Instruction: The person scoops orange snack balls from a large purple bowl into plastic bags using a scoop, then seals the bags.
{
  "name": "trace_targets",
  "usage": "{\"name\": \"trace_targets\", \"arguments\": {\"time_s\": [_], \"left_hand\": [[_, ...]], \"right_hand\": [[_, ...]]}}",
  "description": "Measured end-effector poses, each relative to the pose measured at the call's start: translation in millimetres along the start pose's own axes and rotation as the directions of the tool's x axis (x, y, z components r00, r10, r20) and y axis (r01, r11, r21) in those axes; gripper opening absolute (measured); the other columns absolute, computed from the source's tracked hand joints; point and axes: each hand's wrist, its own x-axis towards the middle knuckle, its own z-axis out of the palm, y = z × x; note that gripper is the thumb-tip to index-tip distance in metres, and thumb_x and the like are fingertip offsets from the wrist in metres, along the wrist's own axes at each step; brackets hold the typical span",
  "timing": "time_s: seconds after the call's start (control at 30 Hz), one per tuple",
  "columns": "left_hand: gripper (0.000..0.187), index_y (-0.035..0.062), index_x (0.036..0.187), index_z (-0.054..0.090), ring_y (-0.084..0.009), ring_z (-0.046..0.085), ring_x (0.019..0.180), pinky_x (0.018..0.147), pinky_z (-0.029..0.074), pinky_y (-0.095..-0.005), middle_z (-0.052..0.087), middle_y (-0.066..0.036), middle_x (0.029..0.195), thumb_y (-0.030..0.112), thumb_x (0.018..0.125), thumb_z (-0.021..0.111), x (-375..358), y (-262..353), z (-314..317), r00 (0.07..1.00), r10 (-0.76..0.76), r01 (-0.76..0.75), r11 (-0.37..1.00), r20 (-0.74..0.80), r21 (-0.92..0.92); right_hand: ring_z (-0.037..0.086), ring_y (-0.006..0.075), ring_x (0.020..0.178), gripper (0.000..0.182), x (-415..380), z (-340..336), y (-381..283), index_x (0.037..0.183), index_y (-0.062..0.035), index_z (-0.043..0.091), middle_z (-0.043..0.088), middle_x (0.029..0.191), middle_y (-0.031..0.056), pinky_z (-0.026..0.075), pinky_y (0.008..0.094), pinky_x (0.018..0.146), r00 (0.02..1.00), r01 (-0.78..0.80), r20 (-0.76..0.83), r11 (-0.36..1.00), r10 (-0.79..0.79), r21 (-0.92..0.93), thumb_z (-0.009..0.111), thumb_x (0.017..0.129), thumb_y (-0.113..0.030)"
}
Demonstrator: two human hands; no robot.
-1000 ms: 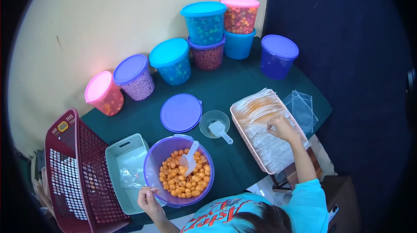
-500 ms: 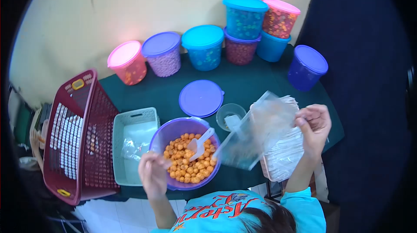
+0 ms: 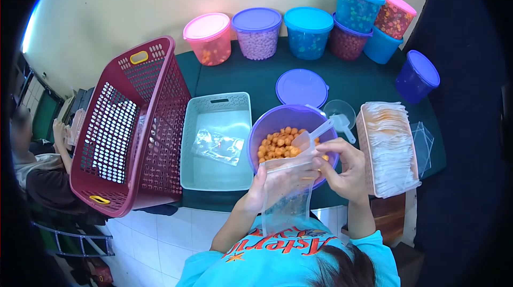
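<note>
A clear plastic bag (image 3: 287, 206) hangs upright between my hands in front of the purple tub (image 3: 258, 122). My left hand (image 3: 255, 193) holds it from the left side, its fingers showing through the plastic. At the bag's top right corner, the thumb and fingertips of my right hand (image 3: 346, 172) are pinched together on the edge. Behind the bag, the tub holds round orange snack balls (image 3: 279, 142), partly hidden by the bag and my right hand. A white scoop (image 3: 309, 138) rests in them with its handle leaning right.
A pale green basket (image 3: 216, 180) with flat clear plastic inside stands left, beside a tall maroon basket (image 3: 160, 126). At right is a pink basket (image 3: 368, 150) packed with white sachets. A purple lid (image 3: 302, 88), a clear bowl (image 3: 340, 109) and several lidded tubs stand farther back. Another person's arm (image 3: 61, 145) shows far left.
The bag has come from the right, over the sachets, to the front of the purple tub. My left hand, apart from it before, now holds it too. The camera view has shifted.
</note>
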Motion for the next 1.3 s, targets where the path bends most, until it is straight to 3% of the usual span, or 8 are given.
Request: {"name": "trace_targets", "arguments": {"time_s": [0.03,0.1,0.27,0.6,0.77,0.87,0.97,1.3], "left_hand": [[0.106,-0.0064,0.132,0.014,-0.0286,0.028,0.124,0.101,0.021,-0.0406,0.025,-0.019,0.134,0.079,0.069,0.013,-4.2,1.3,-0.4,1.000,-0.005,0.005,0.999,-0.014,0.036],[0.106,-0.0058,0.132,0.014,-0.0276,0.027,0.124,0.102,0.020,-0.0403,0.026,-0.019,0.134,0.079,0.069,0.011,-13.9,-1.2,-3.0,0.998,0.048,-0.048,0.999,0.030,0.002],[0.107,-0.0073,0.131,0.014,-0.0256,0.025,0.125,0.102,0.019,-0.0370,0.024,-0.018,0.134,0.078,0.069,0.005,-36.4,7.2,4.3,0.994,-0.013,0.022,0.996,-0.108,0.085],[0.101,-0.0072,0.131,0.013,-0.0233,0.020,0.127,0.104,0.015,-0.0356,0.021,-0.017,0.135,0.075,0.073,0.005,-70.8,10.5,-5.6,0.989,-0.091,0.090,0.996,-0.118,-0.015],[0.109,-0.0076,0.130,0.014,-0.0233,0.023,0.125,0.103,0.016,-0.0354,0.025,-0.016,0.133,0.081,0.067,0.009,-79.1,13.9,-9.3,0.980,-0.158,0.170,0.981,-0.117,0.095],[0.088,-0.0032,0.124,0.029,-0.0218,0.038,0.113,0.095,0.029,-0.0355,0.038,-0.015,0.121,0.070,0.075,0.037,-84.2,10.2,-28.5,0.997,-0.074,0.069,0.989,0.035,0.133],[0.086,-0.0031,0.123,0.030,-0.0217,0.037,0.113,0.094,0.029,-0.0342,0.038,-0.015,0.120,0.068,0.075,0.041,-85.1,23.8,-33.4,0.989,-0.146,0.130,0.930,0.022,0.343],[0.073,-0.0018,0.126,0.026,-0.0226,0.035,0.118,0.098,0.025,-0.0340,0.038,-0.015,0.123,0.044,0.078,0.056,-75.1,15.4,-34.7,0.987,-0.156,0.160,0.955,-0.036,0.249]], "right_hand": [[0.057,0.0180,0.080,0.027,-0.8,7.7,-6.0,0.093,0.0005,0.056,0.058,0.088,0.0102,0.046,0.0291,0.071,1.000,-0.008,-0.005,1.000,0.008,-0.002,0.063,0.067,0.006],[0.053,0.0239,0.092,0.038,-0.9,26.2,-22.9,0.101,-0.0062,0.058,0.059,0.094,0.0063,0.041,0.0348,0.079,0.977,0.175,-0.046,0.903,-0.209,-0.392,0.063,0.065,0.002],[0.048,0.0183,0.102,0.039,-21.6,69.3,-38.3,0.106,-0.0099,0.058,0.057,0.107,0.0010,0.027,0.0380,0.091,0.982,0.150,-0.011,0.819,-0.187,-0.554,0.064,0.067,-0.010],[0.049,0.0182,0.103,0.027,-51.4,119.7,-25.0,0.098,-0.0128,0.062,0.060,0.103,-0.0007,0.028,0.0379,0.091,0.923,0.145,-0.158,0.696,-0.352,-0.703,0.064,0.070,-0.014],[0.049,0.0147,0.091,0.023,-62.6,122.9,-28.4,0.090,-0.0151,0.062,0.060,0.092,-0.0055,0.025,0.0366,0.085,0.900,0.162,-0.178,0.683,-0.399,-0.712,0.065,0.067,-0.013],[0.049,0.0133,0.086,0.020,-59.9,114.9,-39.5,0.085,-0.0161,0.060,0.059,0.088,-0.0076,0.021,0.0362,0.083,0.945,0.117,-0.145,0.715,-0.294,-0.689,0.066,0.066,-0.013],[0.048,0.0124,0.090,0.018,-62.4,105.8,-43.8,0.083,-0.0159,0.056,0.059,0.090,-0.0079,0.018,0.0368,0.083,0.983,0.097,-0.053,0.740,-0.177,-0.665,0.064,0.067,-0.012],[0.043,0.0213,0.110,0.012,-50.6,67.3,-43.3,0.088,-0.0035,0.047,0.050,0.117,0.0100,0.022,0.0423,0.085,0.912,0.099,0.407,0.935,0.052,-0.340,0.051,0.076,-0.004]]}}
